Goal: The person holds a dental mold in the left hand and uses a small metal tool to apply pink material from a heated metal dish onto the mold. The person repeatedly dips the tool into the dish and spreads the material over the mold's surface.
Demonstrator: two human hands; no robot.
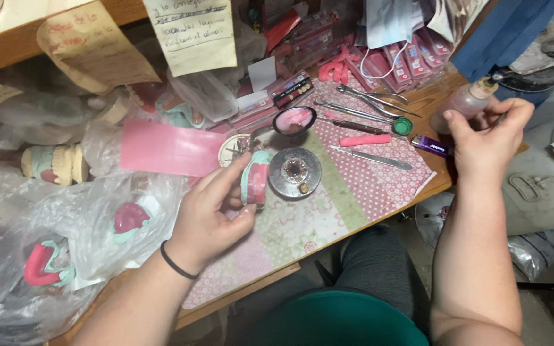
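My left hand (pixel 209 214) holds a small dental cast (pixel 255 178), green plaster with pink wax, above the patterned cloth (pixel 328 198). My right hand (pixel 487 138) is at the table's right edge, its fingers closed around the neck of a small clear bottle (pixel 460 106) with a tan cap. A round metal burner dish (pixel 295 172) sits just right of the cast. A black bowl with pink wax (pixel 294 120) lies behind it.
Metal hand tools (pixel 370 106), a pink-handled tool (pixel 365 140) and a purple lighter (pixel 431 146) lie on the cloth. A pink wax sheet (pixel 169 148), plastic bags with more casts (pixel 46 263) and paper notes (pixel 193 32) crowd the left and back.
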